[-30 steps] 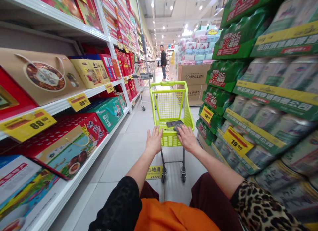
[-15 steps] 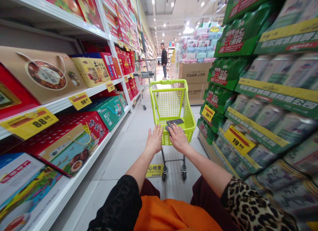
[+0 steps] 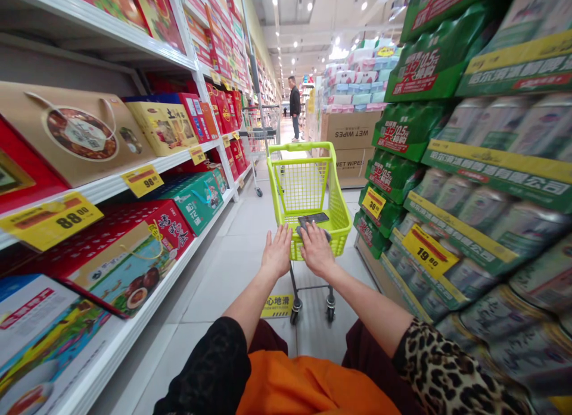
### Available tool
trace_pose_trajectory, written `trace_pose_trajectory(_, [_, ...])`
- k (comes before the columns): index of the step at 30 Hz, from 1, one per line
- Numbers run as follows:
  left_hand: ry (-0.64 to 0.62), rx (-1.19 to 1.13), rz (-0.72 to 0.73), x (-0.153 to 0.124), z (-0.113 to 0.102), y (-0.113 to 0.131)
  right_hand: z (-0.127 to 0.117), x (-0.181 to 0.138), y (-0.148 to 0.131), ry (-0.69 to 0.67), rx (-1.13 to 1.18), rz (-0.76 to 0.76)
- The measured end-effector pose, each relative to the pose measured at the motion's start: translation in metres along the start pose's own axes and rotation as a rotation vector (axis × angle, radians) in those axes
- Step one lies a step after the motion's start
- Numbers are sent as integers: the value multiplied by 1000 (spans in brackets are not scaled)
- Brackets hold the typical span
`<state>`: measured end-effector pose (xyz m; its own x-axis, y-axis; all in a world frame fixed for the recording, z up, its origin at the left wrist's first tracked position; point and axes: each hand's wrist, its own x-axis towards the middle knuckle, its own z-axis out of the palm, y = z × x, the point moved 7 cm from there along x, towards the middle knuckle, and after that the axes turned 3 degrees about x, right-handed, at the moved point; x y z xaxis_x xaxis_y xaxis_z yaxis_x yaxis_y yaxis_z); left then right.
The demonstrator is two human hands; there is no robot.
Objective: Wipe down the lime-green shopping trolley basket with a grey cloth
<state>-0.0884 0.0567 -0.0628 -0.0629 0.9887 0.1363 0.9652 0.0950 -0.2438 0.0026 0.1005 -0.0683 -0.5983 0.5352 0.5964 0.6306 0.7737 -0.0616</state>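
A lime-green shopping cart (image 3: 342, 215) stands in front of me, its basket on a dark wheeled frame. My left hand (image 3: 277, 253) is at the basket's near left corner, palm down with fingers stretched forward and nothing seen in them. My right hand (image 3: 317, 249) lies over the near rim, fingers spread on a soft-looking grey item (image 3: 328, 235) whose kind I cannot make out. Just beyond those fingers, inside the basket, is a flat black phone-like object (image 3: 313, 218). The undersides of both hands are hidden.
Shelves (image 3: 179, 159) of boxed goods run along the left. Stacked beer cans (image 3: 485, 192) and green-wrapped packs (image 3: 393, 177) rise close on the right. Ahead are wet-wipes cartons (image 3: 351, 131), a metal trolley (image 3: 259, 135) and a standing person (image 3: 295, 108). A yellow floor sign (image 3: 277, 306) lies below the cart.
My right hand has shifted slightly left, and more of the grey item shows around its fingers. My left hand and the cart look almost the same.
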Motion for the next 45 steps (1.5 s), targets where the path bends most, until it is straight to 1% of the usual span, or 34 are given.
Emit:
trace_pose_trajectory(2, [8, 8, 4, 0, 0, -1, 2, 1, -4, -13, 9, -36])
trace_pose_trajectory(5, [20, 16, 8, 1, 0, -2, -2, -2, 9, -33, -9, -55])
trace_pose_trajectory(9, [29, 3, 9, 3, 0, 1, -13, -10, 40, -38, -48, 12])
trace_pose_trajectory(12, [36, -8, 27, 3, 0, 4, -16, -13, 47, -20, -54, 63])
trace_pose_trajectory(15, [31, -9, 33, 1, 1, 5, -13, -11, 31, 6, -37, 69])
trace_pose_trajectory(19, [36, 4, 47, 0, 0, 2, -4, -5, -3, -12, 3, -30])
trace_pose_trajectory(22, [47, 20, 79, 0, -1, -4, -3, -5, -9, -23, 14, -65])
trace_pose_trajectory(24, [40, 31, 89, 0, -2, -8, -5, -7, -1, -28, 7, -64])
trace_pose_trajectory(28, [23, 32, 107, 3, -5, -11, -14, -12, 32, -28, -39, -8])
trace_pose_trajectory(31, [43, 7, 109, 5, -9, -7, -20, -16, 52, -31, -61, 11])
trace_pose_trajectory(34, [67, -16, 111, 6, -10, 2, -22, -18, 59, -20, -74, 51])
trace_pose_trajectory(37, [86, -26, 103, 6, -8, 11, -19, -17, 49, 9, -74, 112])
trace_pose_trajectory(40, [91, -20, 104, 6, -7, 16, -11, -12, 25, 10, -36, 53])
trace_pose_trajectory(42, [85, -14, 105, 6, -7, 17, -7, -10, 15, 2, -12, 6])
trace_pose_trajectory(45, [79, -10, 105, 6, -9, 18, -7, -10, 19, -13, 2, -35])
